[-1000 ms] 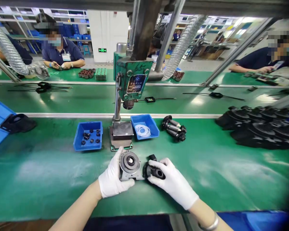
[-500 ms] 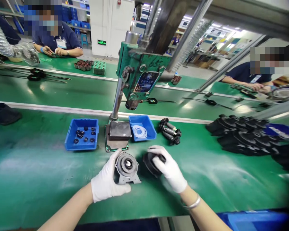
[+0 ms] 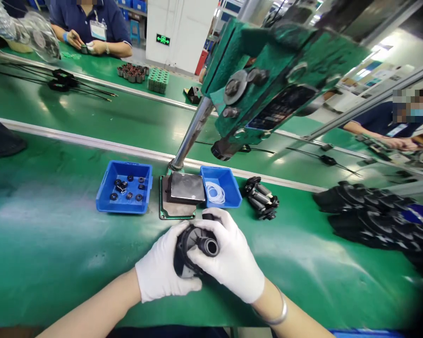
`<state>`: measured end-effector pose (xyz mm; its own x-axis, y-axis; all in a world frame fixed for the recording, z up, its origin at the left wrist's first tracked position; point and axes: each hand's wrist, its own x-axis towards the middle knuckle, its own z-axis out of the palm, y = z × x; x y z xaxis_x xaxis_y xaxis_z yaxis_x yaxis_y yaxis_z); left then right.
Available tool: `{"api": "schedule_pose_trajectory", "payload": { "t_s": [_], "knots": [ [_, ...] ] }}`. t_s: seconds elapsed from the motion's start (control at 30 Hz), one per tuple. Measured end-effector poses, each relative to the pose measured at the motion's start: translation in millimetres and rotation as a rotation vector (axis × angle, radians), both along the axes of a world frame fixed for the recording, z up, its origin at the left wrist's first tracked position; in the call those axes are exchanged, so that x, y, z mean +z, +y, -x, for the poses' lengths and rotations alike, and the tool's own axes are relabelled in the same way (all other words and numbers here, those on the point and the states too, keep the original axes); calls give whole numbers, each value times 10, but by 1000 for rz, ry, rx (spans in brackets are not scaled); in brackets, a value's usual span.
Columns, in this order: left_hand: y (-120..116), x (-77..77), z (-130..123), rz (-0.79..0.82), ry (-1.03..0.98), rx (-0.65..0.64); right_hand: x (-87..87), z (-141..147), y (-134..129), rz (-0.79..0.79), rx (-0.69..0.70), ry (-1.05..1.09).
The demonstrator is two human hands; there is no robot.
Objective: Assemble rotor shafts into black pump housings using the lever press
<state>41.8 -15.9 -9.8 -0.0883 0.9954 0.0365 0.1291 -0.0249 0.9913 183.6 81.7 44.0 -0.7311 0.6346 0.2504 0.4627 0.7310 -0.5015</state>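
Observation:
My left hand (image 3: 160,267) is wrapped around the side of a grey motor body with a foot bracket (image 3: 187,271). Against the front of that body, my right hand (image 3: 232,265) grips a black pump cover (image 3: 209,246) whose round hollow spout points toward me. Both hands wear white gloves and meet just in front of the press base. Most of the motor body is hidden behind the cover and fingers, so I cannot tell whether the two parts are fully seated.
A green hand press (image 3: 268,89) towers over a steel block (image 3: 187,188). Beside it stand a blue bin (image 3: 123,206) of small black rings and another blue bin (image 3: 234,188) with white rings. Black-and-grey rotors (image 3: 262,199) and stacked black housings (image 3: 366,211) lie rightward. Co-workers sit beyond.
My right hand has brought the black pump cover leftward onto the front of the motor body, turning its spout toward me. The view has moved closer to the press.

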Motion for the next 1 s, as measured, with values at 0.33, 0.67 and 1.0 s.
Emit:
{"api": "schedule_pose_trajectory", "payload": {
  "t_s": [0.33, 0.67, 1.0],
  "knots": [
    [2, -110, -8, 8, 37, -3, -39, -46, 54, -24, 93, -52],
    [3, -161, 10, -155, 110, -35, -54, -50, 68, -30, 127, -58],
    [78, -126, -67, -450, 311, 50, -111, 5, 97, 8, 101, -30]
  ]
}}
